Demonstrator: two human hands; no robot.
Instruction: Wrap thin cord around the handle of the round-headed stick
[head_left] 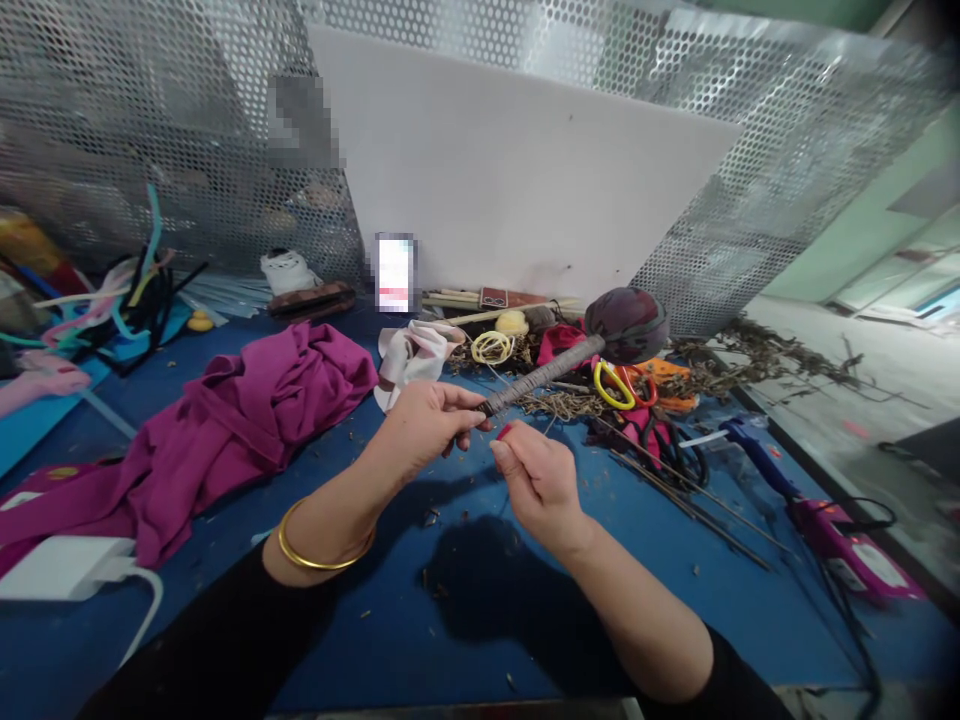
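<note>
A stick with a round cloth-wrapped head [544,372] slants across the middle of the head view, its handle bound tightly with grey cord. My left hand [420,430] pinches the near end of that handle between thumb and fingers. The dark patterned head [628,325] lies at the far right end, over the pile on the table. Just below and right of the handle's end is my right hand [544,485], its fingers curled closed. Whatever the right hand pinches is too thin or too hidden to make out.
Purple cloth [247,400] is heaped at the left, with a white charger [67,568] before it. Yellow-handled scissors [613,385] and dried stems [742,365] lie right. A glue gun [765,465] sits near the table's right edge. A lit phone [394,272] stands behind.
</note>
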